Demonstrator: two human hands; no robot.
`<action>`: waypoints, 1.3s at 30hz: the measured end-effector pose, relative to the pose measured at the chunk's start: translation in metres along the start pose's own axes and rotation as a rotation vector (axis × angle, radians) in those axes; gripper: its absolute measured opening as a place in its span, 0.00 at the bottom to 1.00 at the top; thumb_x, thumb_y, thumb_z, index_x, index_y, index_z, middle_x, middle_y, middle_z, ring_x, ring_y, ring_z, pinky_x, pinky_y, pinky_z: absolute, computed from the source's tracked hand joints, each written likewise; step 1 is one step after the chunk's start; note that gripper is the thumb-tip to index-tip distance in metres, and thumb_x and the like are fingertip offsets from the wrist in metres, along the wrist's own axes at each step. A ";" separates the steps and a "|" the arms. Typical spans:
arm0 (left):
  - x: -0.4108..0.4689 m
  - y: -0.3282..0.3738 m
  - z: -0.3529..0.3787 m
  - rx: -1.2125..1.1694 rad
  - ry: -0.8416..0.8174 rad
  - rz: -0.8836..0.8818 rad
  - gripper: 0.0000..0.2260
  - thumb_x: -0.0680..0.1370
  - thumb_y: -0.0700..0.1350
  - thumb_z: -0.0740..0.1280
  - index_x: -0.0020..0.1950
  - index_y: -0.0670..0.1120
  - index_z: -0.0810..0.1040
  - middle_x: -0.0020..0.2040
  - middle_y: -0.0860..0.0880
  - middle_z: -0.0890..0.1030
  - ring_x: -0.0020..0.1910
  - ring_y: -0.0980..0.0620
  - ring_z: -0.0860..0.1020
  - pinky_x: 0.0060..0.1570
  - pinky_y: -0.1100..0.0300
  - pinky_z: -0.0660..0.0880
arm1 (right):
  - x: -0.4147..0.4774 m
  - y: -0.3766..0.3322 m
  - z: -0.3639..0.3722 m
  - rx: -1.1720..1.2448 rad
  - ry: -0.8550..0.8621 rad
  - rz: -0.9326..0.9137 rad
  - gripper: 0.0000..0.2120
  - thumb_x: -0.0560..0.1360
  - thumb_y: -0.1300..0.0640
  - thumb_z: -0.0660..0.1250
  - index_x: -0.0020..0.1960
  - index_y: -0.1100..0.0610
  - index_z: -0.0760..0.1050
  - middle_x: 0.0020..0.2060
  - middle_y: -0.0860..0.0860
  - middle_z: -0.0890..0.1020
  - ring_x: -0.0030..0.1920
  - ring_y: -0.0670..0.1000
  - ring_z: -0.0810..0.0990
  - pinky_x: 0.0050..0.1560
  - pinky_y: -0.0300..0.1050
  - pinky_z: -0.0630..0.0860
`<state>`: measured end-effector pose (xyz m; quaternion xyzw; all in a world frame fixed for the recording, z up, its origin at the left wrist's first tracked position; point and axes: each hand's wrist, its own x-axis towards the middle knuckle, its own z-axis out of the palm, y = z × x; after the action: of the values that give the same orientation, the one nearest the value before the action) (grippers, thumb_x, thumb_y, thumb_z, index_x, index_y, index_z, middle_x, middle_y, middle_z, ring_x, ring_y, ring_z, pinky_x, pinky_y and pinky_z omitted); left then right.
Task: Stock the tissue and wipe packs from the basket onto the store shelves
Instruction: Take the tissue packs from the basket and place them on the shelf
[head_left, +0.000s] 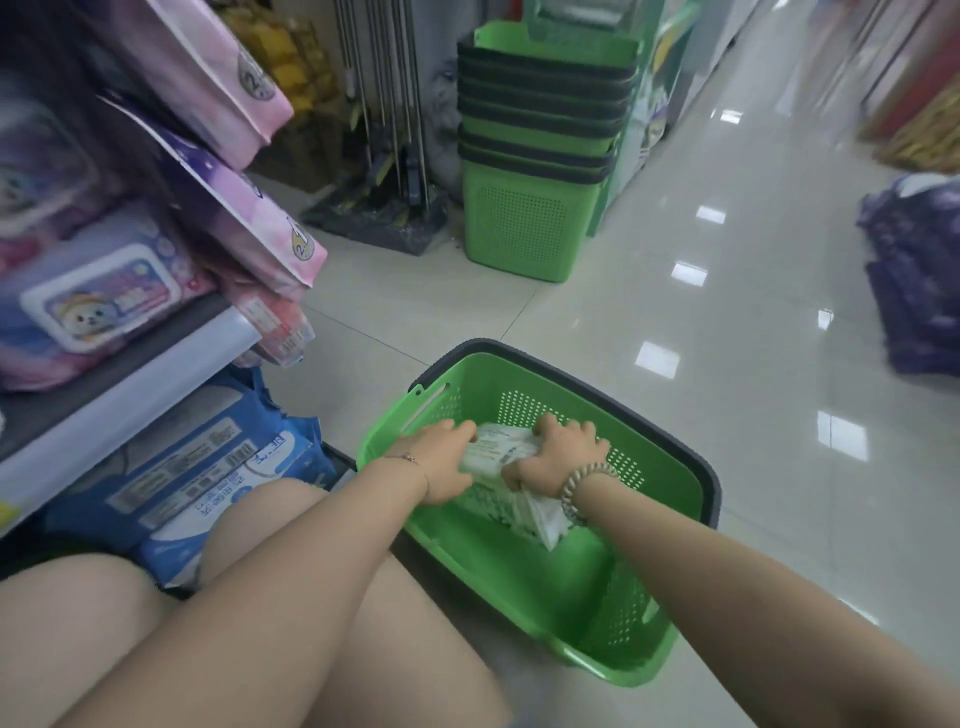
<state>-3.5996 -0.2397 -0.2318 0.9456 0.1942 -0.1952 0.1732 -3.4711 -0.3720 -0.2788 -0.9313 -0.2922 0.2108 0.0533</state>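
Tissue pack (493, 451), barcode label up; both hands (441, 462) (558, 452) grip it in basket (519, 587).

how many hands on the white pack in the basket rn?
2. Left hand grips the white pack at its left end; right hand grips its right end, both inside the green basket. More packs may lie hidden beneath.

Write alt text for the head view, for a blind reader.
Both hands reach into a green basket on the shop floor, the left hand and right hand gripping a white pack between them. Shelves of pink, purple and blue packs stand at the left, a stack of green baskets ahead.
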 end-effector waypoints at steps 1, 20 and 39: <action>-0.003 0.000 -0.005 0.009 0.019 0.002 0.23 0.77 0.48 0.66 0.71 0.52 0.65 0.63 0.49 0.71 0.55 0.49 0.74 0.51 0.52 0.74 | -0.002 -0.004 -0.013 0.006 0.025 -0.015 0.33 0.56 0.33 0.67 0.58 0.44 0.68 0.51 0.49 0.73 0.54 0.53 0.68 0.59 0.53 0.71; -0.089 -0.021 -0.076 0.184 0.586 -0.063 0.62 0.57 0.67 0.79 0.78 0.55 0.41 0.72 0.53 0.58 0.70 0.49 0.60 0.68 0.43 0.60 | -0.081 -0.092 -0.195 0.497 0.144 -0.299 0.24 0.46 0.40 0.70 0.38 0.52 0.80 0.39 0.51 0.83 0.43 0.55 0.83 0.47 0.55 0.82; -0.202 -0.052 -0.141 -0.096 1.246 -0.146 0.47 0.55 0.60 0.79 0.67 0.53 0.59 0.57 0.53 0.70 0.55 0.45 0.70 0.50 0.45 0.74 | -0.182 -0.197 -0.277 0.603 0.604 -1.052 0.17 0.70 0.40 0.65 0.53 0.47 0.79 0.55 0.45 0.76 0.61 0.51 0.70 0.63 0.54 0.68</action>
<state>-3.7510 -0.1982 -0.0351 0.8572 0.3311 0.3903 0.0562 -3.5912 -0.3060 0.0814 -0.6273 -0.6074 -0.0402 0.4857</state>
